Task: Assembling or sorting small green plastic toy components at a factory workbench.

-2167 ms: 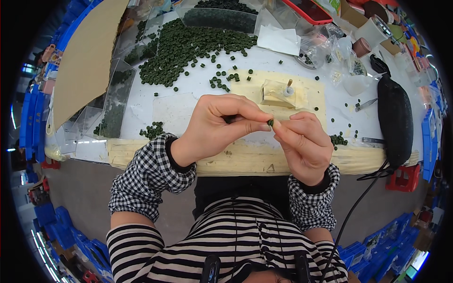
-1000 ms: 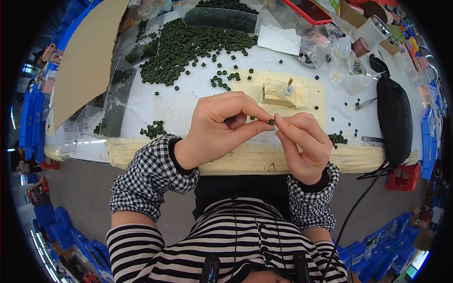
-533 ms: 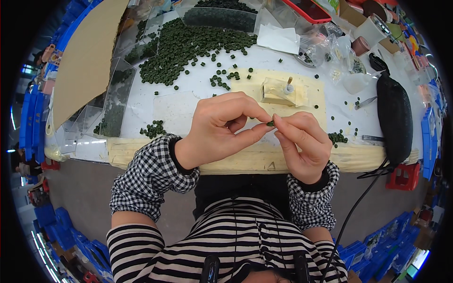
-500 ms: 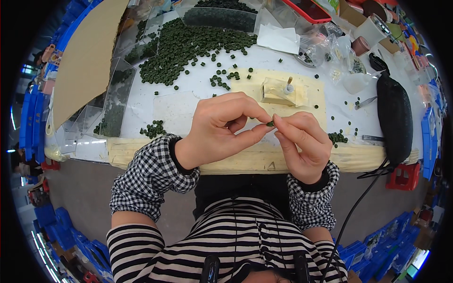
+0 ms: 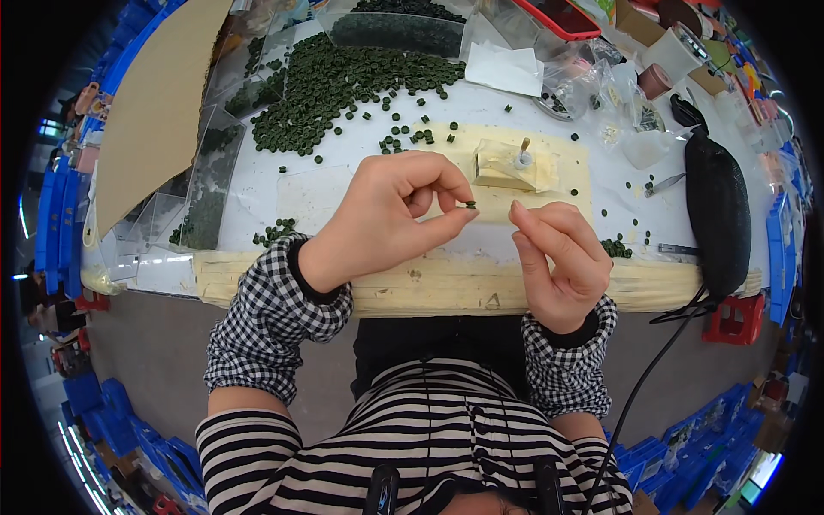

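A small dark green grooved ring point(image 5: 470, 205), shaped like a tiny spool, is pinched between the thumb and forefinger of my left hand point(image 5: 390, 215). My right hand point(image 5: 562, 262) hovers a little to the right, apart from the ring. Its fingers are half curled, the thumb tip stands away from the forefinger tip, and nothing shows between them. Beyond both hands lies a block wrapped in cream tape point(image 5: 506, 167), with a small pale cup point(image 5: 524, 159) and a brownish stick on top.
A big heap of green rings point(image 5: 343, 86) spreads at the far left beside clear trays point(image 5: 206, 215) and a cardboard sheet point(image 5: 154, 112). Smaller ring piles flank my hands. To the right are a black pouch point(image 5: 717, 210), tweezers point(image 5: 668, 184), plastic bags point(image 5: 618, 94) and a red-cased phone point(image 5: 562, 17).
My hands have separated. The left has drawn back leftward with the ring in its pinch, and the right has shifted slightly right, its fingertips off the ring.
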Demonstrator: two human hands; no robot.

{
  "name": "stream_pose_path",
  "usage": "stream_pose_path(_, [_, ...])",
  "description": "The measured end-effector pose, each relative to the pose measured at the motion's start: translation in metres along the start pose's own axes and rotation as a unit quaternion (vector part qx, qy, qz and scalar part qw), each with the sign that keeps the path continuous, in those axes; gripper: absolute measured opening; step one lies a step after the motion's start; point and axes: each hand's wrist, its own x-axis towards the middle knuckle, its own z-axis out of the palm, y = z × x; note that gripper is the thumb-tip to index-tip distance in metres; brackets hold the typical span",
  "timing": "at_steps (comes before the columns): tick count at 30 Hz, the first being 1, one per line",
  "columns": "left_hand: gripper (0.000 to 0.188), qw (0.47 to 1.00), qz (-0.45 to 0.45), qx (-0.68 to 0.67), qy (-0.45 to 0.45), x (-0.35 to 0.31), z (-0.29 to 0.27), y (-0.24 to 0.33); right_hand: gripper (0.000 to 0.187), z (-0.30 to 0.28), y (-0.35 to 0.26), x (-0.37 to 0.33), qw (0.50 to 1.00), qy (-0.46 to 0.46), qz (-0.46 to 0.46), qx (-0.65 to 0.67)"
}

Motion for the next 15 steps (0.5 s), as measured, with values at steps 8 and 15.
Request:
stream_pose_path(8, [0.014,0.983,-0.129,0.101,-0.079,0.009,-0.022,-0.003,0.034,0.002,0.002,-0.002,0.999,0.019,0.028,0.001])
stream_pose_path(15, [0.015,0.825,-0.16,-0.526,0.134,0.017,-0.041,-0.025,0.03,0.0,0.0,-0.003,0.999,0.003,0.039,-0.006])
